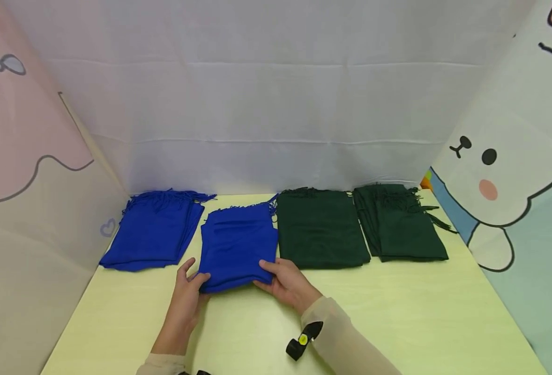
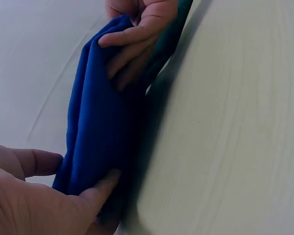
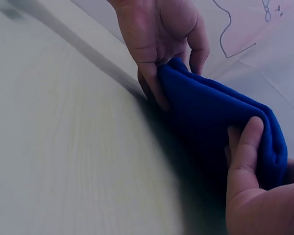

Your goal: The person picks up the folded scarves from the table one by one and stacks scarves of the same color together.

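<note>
A folded blue fringed scarf (image 1: 238,245) lies at the middle left of the table, its near edge lifted. My left hand (image 1: 187,291) grips the near left corner, thumb on top and fingers beneath. At the near right corner my right hand (image 1: 290,284) pinches the cloth the same way. In the left wrist view the layered fold of the blue scarf (image 2: 95,122) stands off the table between both hands. The right wrist view shows the fold of the scarf (image 3: 210,103) from the other side, with fingers under it.
Another folded blue scarf (image 1: 151,232) lies to the left. Two folded dark green scarves, one (image 1: 323,229) close beside the held one and one (image 1: 407,229) farther right, complete the row. A white cloth wall (image 1: 276,104) rises behind the pale table (image 1: 421,312); printed cloths hang at both sides.
</note>
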